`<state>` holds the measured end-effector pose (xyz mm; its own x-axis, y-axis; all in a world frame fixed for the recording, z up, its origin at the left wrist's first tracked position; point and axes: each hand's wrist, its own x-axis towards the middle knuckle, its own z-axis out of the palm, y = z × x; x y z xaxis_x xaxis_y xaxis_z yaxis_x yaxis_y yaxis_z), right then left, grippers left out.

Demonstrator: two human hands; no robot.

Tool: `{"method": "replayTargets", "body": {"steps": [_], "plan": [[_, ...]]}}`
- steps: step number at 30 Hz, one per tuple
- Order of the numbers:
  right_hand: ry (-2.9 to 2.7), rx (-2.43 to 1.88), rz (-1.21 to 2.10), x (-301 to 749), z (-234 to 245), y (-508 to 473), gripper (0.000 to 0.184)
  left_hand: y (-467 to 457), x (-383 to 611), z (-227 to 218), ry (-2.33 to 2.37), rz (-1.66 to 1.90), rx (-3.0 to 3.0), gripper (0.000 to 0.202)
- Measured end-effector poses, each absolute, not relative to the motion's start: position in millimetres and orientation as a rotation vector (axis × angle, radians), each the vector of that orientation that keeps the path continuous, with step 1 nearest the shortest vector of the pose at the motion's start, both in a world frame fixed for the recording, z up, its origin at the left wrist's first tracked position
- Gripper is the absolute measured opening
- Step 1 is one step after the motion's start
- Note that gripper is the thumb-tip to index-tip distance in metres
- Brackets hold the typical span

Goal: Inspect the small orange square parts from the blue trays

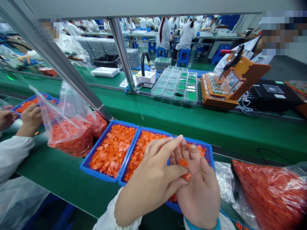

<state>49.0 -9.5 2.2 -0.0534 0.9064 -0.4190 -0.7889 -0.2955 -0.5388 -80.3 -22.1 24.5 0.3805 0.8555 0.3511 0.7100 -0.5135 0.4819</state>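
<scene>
Palm up, my right hand is cupped, with a small orange plastic piece resting at the base of its fingers. Over that palm, my left hand pinches another small orange piece between thumb and finger. Beneath both hands is a row of blue trays: the left tray and the middle tray hold heaps of similar orange pieces. My hands partly hide the right tray, where orange pieces also show.
Left of the trays stands a clear bag of orange pieces, near a co-worker's hands. Another full bag lies at right. Beyond the green bench are clear compartment trays, an orange press fixture and a metal post.
</scene>
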Motion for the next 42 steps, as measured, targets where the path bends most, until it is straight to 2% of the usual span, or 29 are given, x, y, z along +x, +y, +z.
{"method": "replayTargets", "body": {"steps": [8,14,17,21,27,32,37,42], "plan": [[-0.087,-0.935,1.712,49,2,-9,0.035,-19,-71,22,1.361,0.907,2.562,0.022],[0.050,-0.837,1.734,47,4,-3,0.027,-17,-72,23,1.304,1.074,2.391,0.018],[0.005,-0.696,1.772,48,5,-2,0.013,-18,-76,23,1.273,1.216,2.120,0.017],[-0.359,-0.597,1.811,54,4,-9,0.023,-21,-78,22,1.250,1.360,1.765,0.018],[-0.974,-0.799,1.511,69,6,-25,0.020,-26,-75,27,1.175,1.439,1.628,0.018],[-1.374,-0.932,1.315,78,12,-20,0.040,-27,-73,31,1.150,1.396,1.604,0.020],[-1.523,-0.932,1.158,77,12,-14,0.045,-25,-75,32,1.139,1.330,1.585,0.019],[-1.510,-0.891,1.212,79,12,-15,0.048,-26,-76,30,1.023,1.342,1.577,0.011]]}}
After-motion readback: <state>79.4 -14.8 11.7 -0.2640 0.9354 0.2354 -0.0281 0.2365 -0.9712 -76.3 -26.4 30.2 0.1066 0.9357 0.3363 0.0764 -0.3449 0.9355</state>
